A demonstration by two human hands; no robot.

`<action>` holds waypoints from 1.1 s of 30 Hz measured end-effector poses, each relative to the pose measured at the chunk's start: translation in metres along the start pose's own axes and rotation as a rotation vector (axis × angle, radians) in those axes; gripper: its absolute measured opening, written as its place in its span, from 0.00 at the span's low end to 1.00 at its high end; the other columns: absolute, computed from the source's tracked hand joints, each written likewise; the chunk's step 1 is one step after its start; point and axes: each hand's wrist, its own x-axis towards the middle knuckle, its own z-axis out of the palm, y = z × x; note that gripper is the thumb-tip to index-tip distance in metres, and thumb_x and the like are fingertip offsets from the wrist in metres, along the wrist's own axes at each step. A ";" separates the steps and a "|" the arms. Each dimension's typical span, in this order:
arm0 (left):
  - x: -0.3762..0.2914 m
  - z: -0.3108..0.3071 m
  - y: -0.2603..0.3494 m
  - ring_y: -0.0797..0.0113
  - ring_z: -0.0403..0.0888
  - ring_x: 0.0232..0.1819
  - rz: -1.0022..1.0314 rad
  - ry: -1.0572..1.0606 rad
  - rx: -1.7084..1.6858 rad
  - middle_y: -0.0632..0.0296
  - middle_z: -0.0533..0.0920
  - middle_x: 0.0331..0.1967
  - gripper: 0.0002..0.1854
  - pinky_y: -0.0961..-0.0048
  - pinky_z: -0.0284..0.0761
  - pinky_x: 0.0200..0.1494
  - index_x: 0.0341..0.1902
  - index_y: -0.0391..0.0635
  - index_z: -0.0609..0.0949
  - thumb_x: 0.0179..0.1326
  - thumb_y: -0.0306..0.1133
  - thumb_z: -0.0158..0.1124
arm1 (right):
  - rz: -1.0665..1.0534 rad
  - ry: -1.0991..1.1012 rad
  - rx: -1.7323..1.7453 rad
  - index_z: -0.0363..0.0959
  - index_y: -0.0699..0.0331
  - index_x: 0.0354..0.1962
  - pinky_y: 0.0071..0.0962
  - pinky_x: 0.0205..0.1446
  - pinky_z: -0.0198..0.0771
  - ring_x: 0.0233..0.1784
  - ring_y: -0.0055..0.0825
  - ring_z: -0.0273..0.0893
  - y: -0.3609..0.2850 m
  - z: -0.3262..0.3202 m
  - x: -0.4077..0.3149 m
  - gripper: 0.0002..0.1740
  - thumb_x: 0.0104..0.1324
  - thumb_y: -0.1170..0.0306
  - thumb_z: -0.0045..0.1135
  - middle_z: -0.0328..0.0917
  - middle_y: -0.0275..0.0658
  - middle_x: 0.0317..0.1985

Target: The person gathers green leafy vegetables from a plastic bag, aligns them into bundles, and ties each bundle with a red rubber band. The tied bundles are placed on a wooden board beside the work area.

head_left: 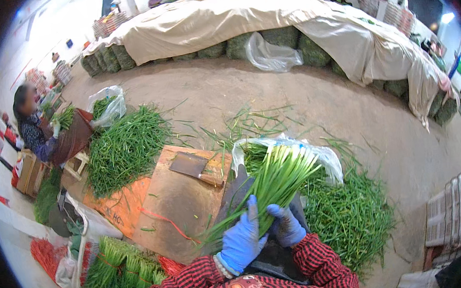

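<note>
In front of my lap is a loose bunch of green leafy stalks, probably Chinese chives [284, 168], with its pale ends pointing up and away. My left hand [241, 239], in a blue glove, grips the bunch near its leafy lower part. My right hand [287, 224], gloved as well, closes on the bunch from the other side. Left of my hands lies a wooden board [171, 219]. A cleaver [191, 164] rests flat on its far part, and a red tie strip [167, 218] trails across it.
A loose chive heap [347, 212] lies to my right, beside an open plastic bag [330, 158]. Another heap [128, 149] lies left, near a seated person [33, 120]. Tied bundles [120, 269] and red strips [47, 256] are lower left. Plastic crates [452, 207] stand right.
</note>
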 end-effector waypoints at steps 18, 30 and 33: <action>0.055 -0.042 -0.099 0.61 0.62 0.76 0.000 -0.150 -1.659 0.51 0.63 0.76 0.66 0.62 0.61 0.75 0.82 0.45 0.36 0.56 0.40 0.78 | 0.095 -0.416 -1.170 0.64 0.67 0.68 0.44 0.64 0.74 0.59 0.41 0.79 -0.136 0.022 0.000 0.52 0.49 0.56 0.77 0.79 0.47 0.58; 0.048 0.017 -0.131 0.57 0.62 0.77 -0.068 -0.175 -2.218 0.54 0.61 0.77 0.63 0.59 0.61 0.77 0.83 0.48 0.49 0.48 0.48 0.79 | 0.022 -0.165 -2.285 0.45 0.69 0.75 0.45 0.44 0.79 0.44 0.52 0.84 -0.040 0.084 -0.004 0.70 0.47 0.44 0.78 0.82 0.55 0.44; 0.048 0.020 -0.136 0.58 0.64 0.75 -0.033 -0.154 -2.225 0.54 0.64 0.76 0.61 0.59 0.62 0.76 0.82 0.46 0.52 0.49 0.48 0.77 | -0.119 0.067 -2.176 0.65 0.68 0.66 0.39 0.45 0.78 0.43 0.48 0.84 -0.061 0.092 0.002 0.51 0.56 0.42 0.71 0.83 0.52 0.39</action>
